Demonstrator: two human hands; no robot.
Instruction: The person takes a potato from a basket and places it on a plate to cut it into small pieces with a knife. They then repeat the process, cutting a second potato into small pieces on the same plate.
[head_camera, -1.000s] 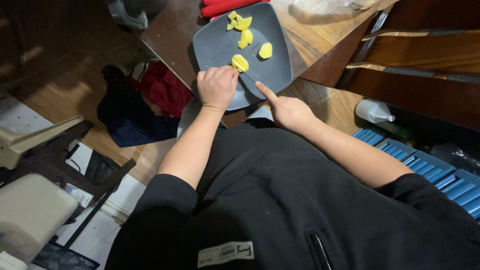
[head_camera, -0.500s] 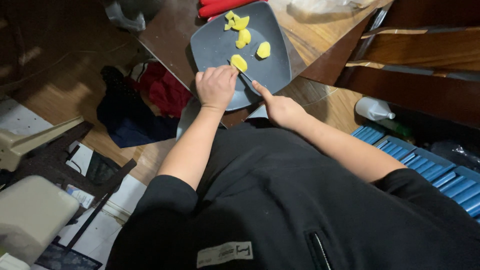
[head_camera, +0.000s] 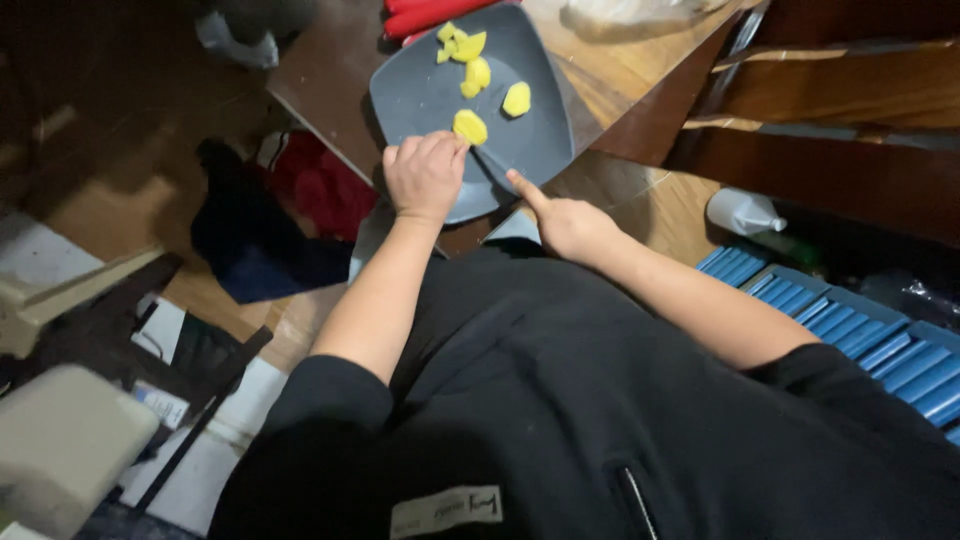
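Observation:
A square grey plate (head_camera: 420, 95) lies on the corner of a wooden table (head_camera: 620, 70) and carries several yellow food pieces. My left hand (head_camera: 424, 175) is curled over the plate's near edge, fingertips pressing on the nearest yellow piece (head_camera: 469, 126). My right hand (head_camera: 565, 222) grips a dark knife (head_camera: 492, 165), index finger laid along its back, the blade pointing at that piece. More yellow slices (head_camera: 478, 72) sit farther back on the plate.
A red object (head_camera: 425, 12) lies behind the plate. Red and dark cloths (head_camera: 300, 195) are heaped on the floor at left. A white bottle (head_camera: 742, 212) and a blue ribbed mat (head_camera: 860, 335) are at right; a beige stool (head_camera: 55, 440) is lower left.
The whole view has drifted slightly left and up. Both hands stay at the nearest yellow piece, the knife blade shifting a little against it.

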